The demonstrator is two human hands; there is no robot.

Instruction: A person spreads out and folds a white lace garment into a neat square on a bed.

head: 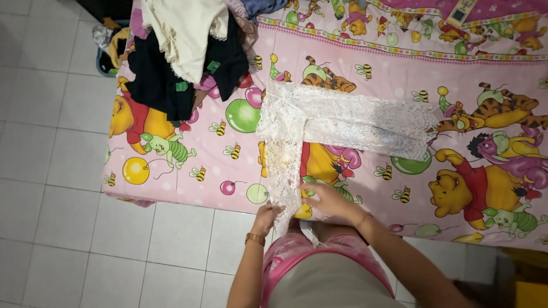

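Observation:
A white lace garment point(342, 117) lies spread on a pink cartoon-print bedsheet point(399, 68), with one long strip running down toward the near bed edge. My left hand point(266, 217) grips the lower end of that lace strip at the edge of the bed. My right hand point(331, 201) rests flat on the sheet just right of the strip, fingers touching the lace end.
A pile of clothes point(182, 51), black, cream and pink, sits on the bed's far left corner. A basket point(105, 45) stands on the white tiled floor point(57, 171) beside it. A remote-like object point(461, 10) lies at the far side of the bed.

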